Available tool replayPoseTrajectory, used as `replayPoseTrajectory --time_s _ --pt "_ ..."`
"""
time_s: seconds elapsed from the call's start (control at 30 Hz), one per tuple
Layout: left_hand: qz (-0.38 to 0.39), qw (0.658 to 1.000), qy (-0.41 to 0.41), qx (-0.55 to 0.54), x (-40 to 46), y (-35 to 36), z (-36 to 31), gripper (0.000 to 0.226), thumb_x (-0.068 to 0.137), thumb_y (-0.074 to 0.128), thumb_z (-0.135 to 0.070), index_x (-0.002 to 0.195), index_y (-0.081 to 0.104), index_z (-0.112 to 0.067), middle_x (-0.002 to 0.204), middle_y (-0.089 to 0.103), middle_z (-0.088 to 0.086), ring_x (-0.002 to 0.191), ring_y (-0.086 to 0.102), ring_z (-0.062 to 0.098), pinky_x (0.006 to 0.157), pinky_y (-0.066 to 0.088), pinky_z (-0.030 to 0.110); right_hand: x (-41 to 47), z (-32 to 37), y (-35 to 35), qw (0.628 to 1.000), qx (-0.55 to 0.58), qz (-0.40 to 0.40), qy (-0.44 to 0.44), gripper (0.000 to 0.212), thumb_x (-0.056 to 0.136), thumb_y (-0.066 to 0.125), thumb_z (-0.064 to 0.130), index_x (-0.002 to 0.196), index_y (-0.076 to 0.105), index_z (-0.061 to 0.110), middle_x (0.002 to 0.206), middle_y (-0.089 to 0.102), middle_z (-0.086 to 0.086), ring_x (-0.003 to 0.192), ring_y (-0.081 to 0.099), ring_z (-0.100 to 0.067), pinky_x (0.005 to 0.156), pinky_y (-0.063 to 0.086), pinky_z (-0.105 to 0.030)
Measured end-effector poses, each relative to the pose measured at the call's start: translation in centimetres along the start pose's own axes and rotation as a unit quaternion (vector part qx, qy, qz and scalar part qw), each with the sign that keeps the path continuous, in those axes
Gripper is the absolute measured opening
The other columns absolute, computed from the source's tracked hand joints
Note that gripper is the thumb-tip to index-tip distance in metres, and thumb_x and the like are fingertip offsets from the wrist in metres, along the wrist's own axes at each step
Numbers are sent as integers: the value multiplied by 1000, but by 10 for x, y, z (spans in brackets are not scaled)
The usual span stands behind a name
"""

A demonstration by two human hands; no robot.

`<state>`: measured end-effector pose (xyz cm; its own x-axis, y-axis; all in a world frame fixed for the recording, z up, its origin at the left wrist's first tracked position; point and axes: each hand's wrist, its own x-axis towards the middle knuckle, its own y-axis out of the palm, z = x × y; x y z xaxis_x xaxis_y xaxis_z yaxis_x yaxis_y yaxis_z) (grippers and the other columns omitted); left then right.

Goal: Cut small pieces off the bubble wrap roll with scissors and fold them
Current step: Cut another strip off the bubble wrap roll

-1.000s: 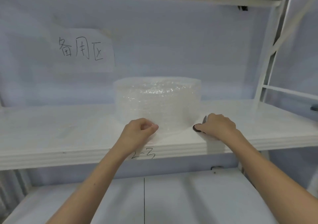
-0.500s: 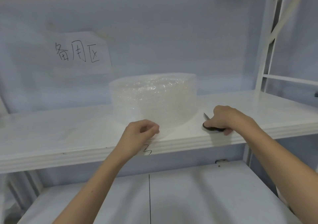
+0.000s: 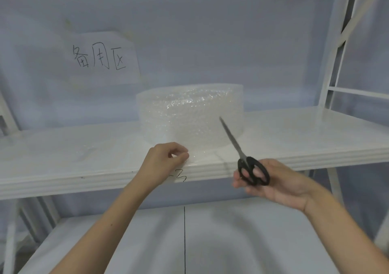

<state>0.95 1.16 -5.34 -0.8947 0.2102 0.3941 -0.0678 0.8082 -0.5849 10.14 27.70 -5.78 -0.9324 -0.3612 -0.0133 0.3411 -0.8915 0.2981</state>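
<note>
The light is soft and even with a cool, bluish cast over the wall (image 3: 210, 31), and I cannot tell where it comes from. The white shelf (image 3: 294, 130) looks washed out, close to overexposed. Small glints sparkle on top of the bubble wrap roll (image 3: 189, 113). A faint shadow lies under the shelf edge. My right hand (image 3: 273, 185) and the scissors (image 3: 242, 153) are a little smeared by motion; my left hand (image 3: 166, 160) is sharper. Toward the right edge the shelf posts (image 3: 334, 63) lean and bend from the wide lens.
</note>
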Motion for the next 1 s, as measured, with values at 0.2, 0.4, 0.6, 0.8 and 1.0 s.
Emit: replayPoseTrajectory --time_s 0.2,0.4,0.6,0.8,1.0 --pt "15 996 -28 -85 -2 -1 -4 10 91 65 -26 88 73 -21 84 79 -7 88 72 15 82 54 34 22 -40 24 998 -56 35 22 42 62 90 24 88 72 -3 89 72 -16 80 72 -23 67 58 -26" --pt "16 989 -46 -136 -3 3 -15 9 93 63 -24 92 71 -20 81 79 -6 70 62 6 63 50 15 30 -64 29 1000 -26 -4 3 19 75 71 8 90 66 -2 86 65 -11 80 69 -20 68 56 -28" --pt "43 992 -62 -98 -4 -3 -14 12 85 75 -23 96 71 -24 77 78 -9 64 65 -2 60 45 13 30 -81 26 1000 -1 13 19 33 82 65 38 67 54 11 77 54 -8 65 57 -24 65 51 -38" --pt "21 992 -66 -103 -4 -3 -15 10 87 72 -26 86 73 -16 79 79 -5 59 60 -5 68 47 19 33 -93 21 996 -31 77 33 48 82 59 56 72 48 10 78 54 -5 67 56 -25 65 53 -39" --pt "18 989 -65 -129 -7 0 -18 13 88 71 -25 87 72 -12 74 77 -6 55 57 -6 57 42 7 53 -80 32 995 -58 67 39 48 83 58 57 70 50 11 78 55 -4 65 56 -23 62 54 -37"
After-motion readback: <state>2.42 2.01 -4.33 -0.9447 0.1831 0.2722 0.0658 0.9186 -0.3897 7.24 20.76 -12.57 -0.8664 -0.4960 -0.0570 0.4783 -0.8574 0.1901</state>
